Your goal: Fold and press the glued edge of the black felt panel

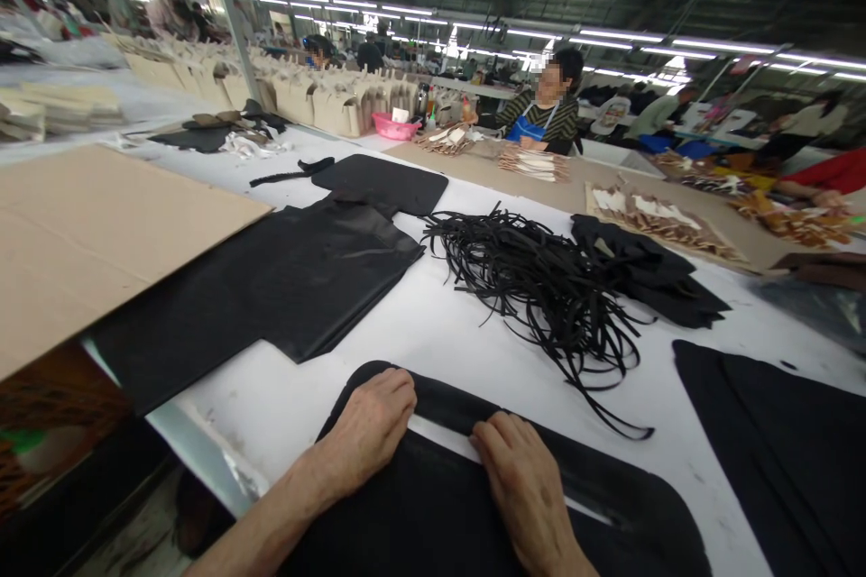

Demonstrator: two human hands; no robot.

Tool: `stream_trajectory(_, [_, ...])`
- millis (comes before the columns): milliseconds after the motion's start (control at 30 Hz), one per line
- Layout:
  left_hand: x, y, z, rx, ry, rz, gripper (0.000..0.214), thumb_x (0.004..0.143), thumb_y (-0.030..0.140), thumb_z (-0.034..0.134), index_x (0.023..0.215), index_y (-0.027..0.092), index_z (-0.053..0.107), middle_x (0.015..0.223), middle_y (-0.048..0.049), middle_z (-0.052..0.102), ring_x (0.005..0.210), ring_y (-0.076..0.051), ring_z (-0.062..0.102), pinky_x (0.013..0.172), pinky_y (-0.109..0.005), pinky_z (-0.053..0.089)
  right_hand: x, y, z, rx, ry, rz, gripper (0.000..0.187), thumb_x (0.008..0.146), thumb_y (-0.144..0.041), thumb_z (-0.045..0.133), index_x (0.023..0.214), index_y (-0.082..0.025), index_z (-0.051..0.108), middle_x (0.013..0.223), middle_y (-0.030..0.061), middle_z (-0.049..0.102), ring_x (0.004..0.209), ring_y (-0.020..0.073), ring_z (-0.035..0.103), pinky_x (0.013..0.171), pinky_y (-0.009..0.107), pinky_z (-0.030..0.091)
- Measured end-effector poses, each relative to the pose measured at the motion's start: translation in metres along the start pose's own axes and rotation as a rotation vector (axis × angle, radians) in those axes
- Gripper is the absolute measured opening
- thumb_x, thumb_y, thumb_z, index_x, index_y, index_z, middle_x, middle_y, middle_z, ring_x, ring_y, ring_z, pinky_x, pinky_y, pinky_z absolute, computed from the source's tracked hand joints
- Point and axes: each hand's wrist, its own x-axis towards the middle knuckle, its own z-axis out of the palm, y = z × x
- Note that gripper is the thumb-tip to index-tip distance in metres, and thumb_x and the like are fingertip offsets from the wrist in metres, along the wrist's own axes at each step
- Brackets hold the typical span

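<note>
A black leather-like panel (419, 505) with rounded corners lies on the white table in front of me. A long pale strip runs across it below its far edge; whether this is a lining or a gap, I cannot tell. My left hand (379, 415) is closed on the panel's far edge near its left corner, fingers curled and pressed together. To its right, my right hand (518, 469) is closed on the band by the pale strip, its fingertips bent down. The undersides of both hands' fingers are hidden.
Beyond the panel lies a tangled heap of thin black straps (534, 279). Black sheets (284, 270) lie to the left beside a cardboard sheet (101, 234); more black panels (778, 451) lie right. A co-worker (541, 108) sits across the table, near a pink basket (396, 126).
</note>
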Motion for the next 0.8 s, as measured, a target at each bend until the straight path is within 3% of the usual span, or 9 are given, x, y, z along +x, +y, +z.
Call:
stream_trajectory(300, [0.005, 0.004, 0.003, -0.023, 0.007, -0.104, 0.018, 0.088, 0.013, 0.028, 0.078, 0.019, 0.041, 0.091, -0.0027, 0.047, 0.079, -0.016, 0.047, 0.074, -0.030, 0.040, 0.000, -0.006, 0.002, -0.029, -0.036, 0.066, 0.024, 0.086, -0.005, 0.037, 0.075, -0.021, 0.051, 0.074, 0.0022, 0.048, 0.072, 0.0216, 0.043, 0.066, 0.034, 0.028])
stream_trajectory(800, [0.015, 0.009, 0.002, 0.027, -0.041, -0.310, 0.019, 0.074, 0.004, 0.038, 0.065, 0.020, 0.038, 0.081, -0.0003, 0.047, 0.072, -0.013, 0.048, 0.066, -0.023, 0.038, 0.005, -0.009, -0.003, -0.016, -0.036, 0.145, 0.021, 0.089, -0.012, 0.043, 0.072, -0.022, 0.050, 0.071, 0.0000, 0.052, 0.071, 0.0202, 0.047, 0.068, 0.033, 0.028])
